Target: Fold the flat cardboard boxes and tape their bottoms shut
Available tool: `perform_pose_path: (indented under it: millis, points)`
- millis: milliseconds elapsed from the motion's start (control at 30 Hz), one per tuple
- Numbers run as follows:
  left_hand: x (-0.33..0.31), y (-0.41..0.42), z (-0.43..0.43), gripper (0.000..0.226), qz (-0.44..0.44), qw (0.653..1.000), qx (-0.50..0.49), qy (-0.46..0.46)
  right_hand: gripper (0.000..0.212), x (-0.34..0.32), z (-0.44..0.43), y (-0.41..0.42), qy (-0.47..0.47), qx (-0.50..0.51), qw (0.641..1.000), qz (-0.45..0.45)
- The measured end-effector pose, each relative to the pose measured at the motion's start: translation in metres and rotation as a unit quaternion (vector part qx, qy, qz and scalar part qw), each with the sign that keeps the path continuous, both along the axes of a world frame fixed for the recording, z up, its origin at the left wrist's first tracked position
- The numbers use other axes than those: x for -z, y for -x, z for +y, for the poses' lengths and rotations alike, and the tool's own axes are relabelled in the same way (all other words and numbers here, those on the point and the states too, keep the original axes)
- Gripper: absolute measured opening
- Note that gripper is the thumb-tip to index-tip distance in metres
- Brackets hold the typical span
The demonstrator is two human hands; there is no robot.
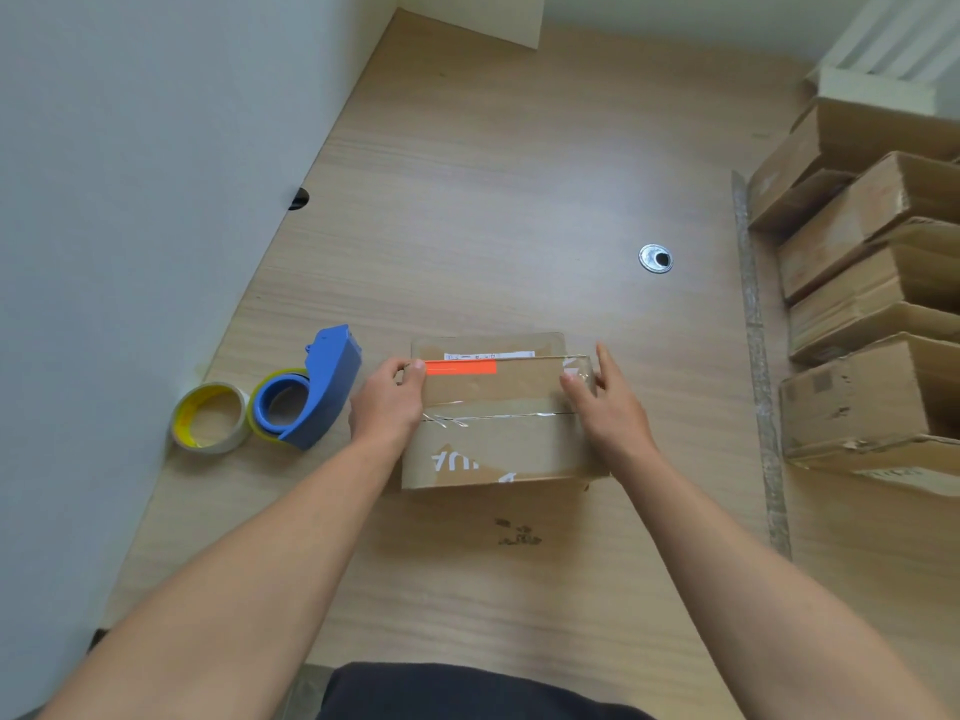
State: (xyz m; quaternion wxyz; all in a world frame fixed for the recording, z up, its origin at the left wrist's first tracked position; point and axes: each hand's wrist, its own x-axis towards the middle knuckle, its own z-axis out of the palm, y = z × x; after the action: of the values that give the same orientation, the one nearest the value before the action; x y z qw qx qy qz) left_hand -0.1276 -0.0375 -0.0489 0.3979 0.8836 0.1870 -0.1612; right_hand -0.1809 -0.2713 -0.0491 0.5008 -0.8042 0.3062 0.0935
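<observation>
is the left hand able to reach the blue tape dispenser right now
Probably yes: the blue tape dispenser lies just beside the left hand, bare table between, once it releases the box.

Both bare forearms reach forward; left hand (387,402) curls its fingers round the box (498,449) end; right hand (608,407) straight-fingered, thumb spread.

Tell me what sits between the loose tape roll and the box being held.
Head view: the blue tape dispenser lies between the tape roll and the box, beside the left hand.
</observation>
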Motion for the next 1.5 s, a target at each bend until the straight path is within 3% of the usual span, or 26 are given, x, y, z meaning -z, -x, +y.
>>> perform_pose_path:
  millis: [133, 267, 333, 467, 600, 733, 767, 867, 900, 967, 1100, 1300, 1400, 1500]
  points:
    - [0.003, 0.023, 0.003, 0.08, -0.012, 0.997, 0.047, 0.068, 0.087, -0.003, 0.016, 0.028, 0.074, 0.011, 0.997, 0.005]
    - [0.008, 0.035, -0.013, 0.086, -0.02, 0.999, 0.041, 0.017, 0.096, -0.004, 0.038, 0.034, 0.073, 0.029, 0.997, 0.007]
    - [0.007, 0.036, -0.017, 0.079, -0.034, 0.999, 0.038, -0.005, 0.095, -0.003, 0.041, 0.035, 0.083, 0.034, 0.996, 0.011]
    - [0.013, 0.034, -0.006, 0.042, -0.054, 0.997, 0.045, 0.026, 0.077, 0.005, 0.03, 0.036, 0.055, 0.057, 0.997, -0.016]
    - [0.009, 0.034, 0.001, 0.011, -0.059, 0.996, 0.02, 0.07, 0.061, 0.006, 0.023, 0.042, -0.026, 0.075, 0.996, -0.041]
    - [0.008, 0.032, 0.004, 0.012, -0.032, 0.997, 0.027, 0.068, 0.065, 0.008, 0.015, 0.045, -0.068, 0.067, 0.995, -0.02]
    - [0.009, 0.033, 0.003, 0.019, -0.014, 0.997, 0.04, 0.069, 0.071, 0.006, 0.016, 0.046, -0.067, 0.051, 0.996, -0.008]
    - [0.015, 0.044, 0.001, 0.086, 0.014, 0.994, 0.082, 0.065, 0.093, -0.001, 0.023, 0.048, -0.048, 0.015, 0.999, 0.015]
    - [0.018, 0.047, 0.002, 0.093, 0.006, 0.994, 0.084, 0.065, 0.094, 0.0, 0.025, 0.049, -0.025, 0.013, 1.0, 0.012]
    - [0.017, 0.048, 0.004, 0.086, -0.004, 0.994, 0.078, 0.075, 0.089, 0.004, 0.024, 0.05, -0.002, 0.011, 1.0, 0.0]
    - [0.012, 0.043, 0.02, 0.04, -0.011, 0.987, 0.128, 0.099, 0.076, 0.01, 0.012, 0.053, -0.072, 0.025, 0.997, -0.028]
    - [0.02, 0.038, 0.046, 0.052, 0.015, 0.964, 0.15, 0.217, 0.062, 0.02, 0.004, 0.057, -0.184, 0.063, 0.979, -0.06]
    - [0.02, 0.043, 0.045, 0.046, 0.006, 0.969, 0.121, 0.215, 0.057, 0.022, 0.001, 0.07, -0.181, 0.105, 0.976, -0.066]
    - [0.012, 0.049, 0.039, 0.039, -0.031, 0.988, 0.053, 0.14, 0.061, 0.017, 0.001, 0.089, -0.127, 0.114, 0.984, -0.059]
